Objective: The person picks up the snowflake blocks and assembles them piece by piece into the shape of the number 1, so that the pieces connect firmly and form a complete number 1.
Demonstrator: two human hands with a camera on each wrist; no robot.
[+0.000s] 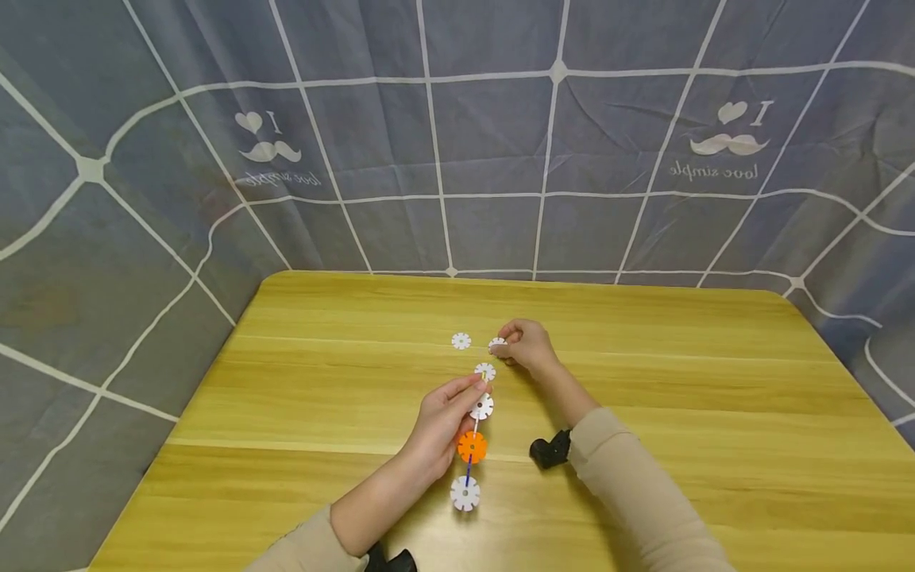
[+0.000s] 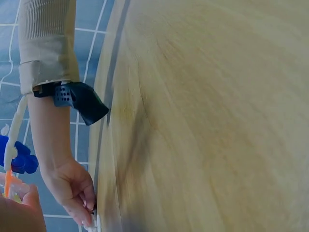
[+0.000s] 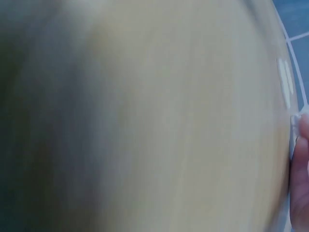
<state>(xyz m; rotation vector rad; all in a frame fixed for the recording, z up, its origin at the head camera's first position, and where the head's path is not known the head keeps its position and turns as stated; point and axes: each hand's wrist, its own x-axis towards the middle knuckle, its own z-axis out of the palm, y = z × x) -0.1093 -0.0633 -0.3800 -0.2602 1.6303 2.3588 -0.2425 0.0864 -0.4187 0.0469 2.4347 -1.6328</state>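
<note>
Left hand [image 1: 438, 423]: fingers curled, tips pinched together on the chain of discs [image 1: 472, 438] near its far end, beside a yellow piece [image 1: 484, 376] seen edge-on. The chain runs toward me from there: white discs, an orange disc [image 1: 480, 450], a dark blue piece [image 1: 468, 470] edge-on, and an end disc [image 1: 465, 504] in white at the near end. Cannot tell whether that end touches the counter [image 1: 686, 373] or hangs just over it.

Right hand [image 1: 532, 348]: reached out past the chain, thumb and fingers closed to a pinch on a single white disc [image 1: 494, 346]. Cannot tell if the disc is lifted or rests on the wood. A spare disc [image 1: 461, 341], also white and notched, lies flat just left of it, nothing touching it.

My reading: mid-assembly, at the step of fetching one more piece. The next move calls for bringing the pinched disc to the chain's far end, turning it crosswise, and pressing notch into notch while my left fingers steady the far white disc [image 1: 489, 368]. A hard push could twist the links loose. Right wrist view mostly blurred; little gained there.
</note>
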